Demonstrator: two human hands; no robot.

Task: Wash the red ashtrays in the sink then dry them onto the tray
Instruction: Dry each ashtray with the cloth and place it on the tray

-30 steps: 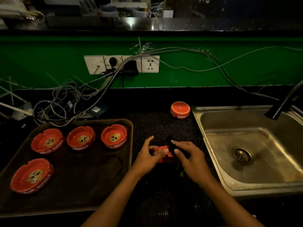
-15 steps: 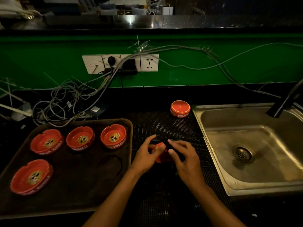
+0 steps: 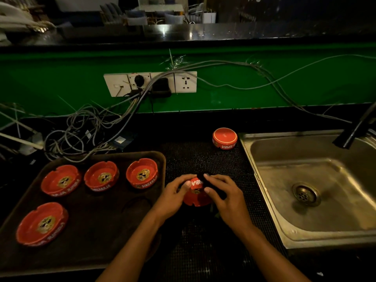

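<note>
Drying step, I'd say: left hand [image 3: 173,197] grips tilted red ashtray [image 3: 196,193] over black mat [image 3: 203,159], right hand [image 3: 225,198] w/ fingers curled rubbing dark cloth [image 3: 205,178] on it; next prob. onto tray [image 3: 97,231].

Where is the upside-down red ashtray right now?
In the head view, the upside-down red ashtray sits on the black mat, beside the steel sink's back-left corner, apart from both hands.
</note>
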